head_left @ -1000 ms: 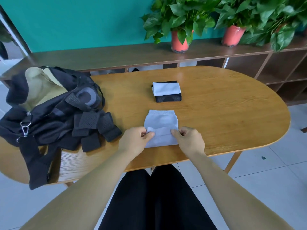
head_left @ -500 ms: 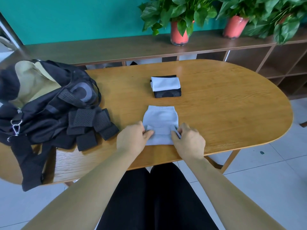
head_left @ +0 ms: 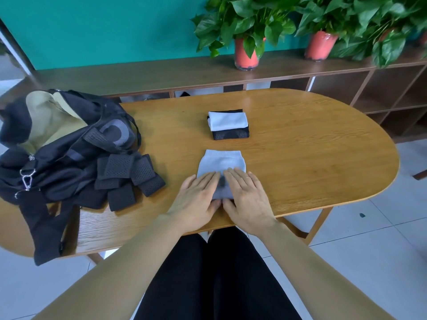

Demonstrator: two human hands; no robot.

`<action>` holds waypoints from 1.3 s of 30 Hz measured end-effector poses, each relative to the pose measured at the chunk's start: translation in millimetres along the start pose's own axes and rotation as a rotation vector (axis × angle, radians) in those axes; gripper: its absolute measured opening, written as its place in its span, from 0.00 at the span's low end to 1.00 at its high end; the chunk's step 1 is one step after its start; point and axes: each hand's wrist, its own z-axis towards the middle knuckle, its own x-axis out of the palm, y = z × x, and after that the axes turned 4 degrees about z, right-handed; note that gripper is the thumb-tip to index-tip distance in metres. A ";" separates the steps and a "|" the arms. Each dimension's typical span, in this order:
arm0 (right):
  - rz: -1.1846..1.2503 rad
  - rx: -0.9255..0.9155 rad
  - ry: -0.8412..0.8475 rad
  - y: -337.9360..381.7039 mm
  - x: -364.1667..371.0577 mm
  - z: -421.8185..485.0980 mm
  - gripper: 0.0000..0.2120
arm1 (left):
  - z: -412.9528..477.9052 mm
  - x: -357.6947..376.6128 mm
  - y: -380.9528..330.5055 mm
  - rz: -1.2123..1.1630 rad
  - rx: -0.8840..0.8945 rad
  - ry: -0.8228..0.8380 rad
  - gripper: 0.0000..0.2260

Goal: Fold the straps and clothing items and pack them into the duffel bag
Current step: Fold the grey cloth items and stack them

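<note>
- Left hand (head_left: 196, 202): flat, fingers straight and together, palm down on the near left part of the pale blue garment (head_left: 220, 161). It grips nothing.
- Right hand (head_left: 248, 197): likewise flat, fingers extended, pressing the near right part of the same garment. The two hands lie side by side, almost touching.
- Pale blue garment: lies flat near the near edge of the wooden table (head_left: 312, 162), ribbed band at its far edge, near portion covered by the hands.
- Farther back: a folded pale item (head_left: 228, 121) rests on a folded black item (head_left: 231, 134).
- Left end of the table: black duffel bag (head_left: 53, 162), mouth open, tan lining showing.
- Black mesh straps (head_left: 126, 179): heaped against the bag's right side, unfolded.
</note>
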 end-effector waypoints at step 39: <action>-0.043 0.156 0.325 10.6 -17.1 -4.5 0.45 | -8.8 -17.7 1.2 0.214 0.046 -0.050 0.25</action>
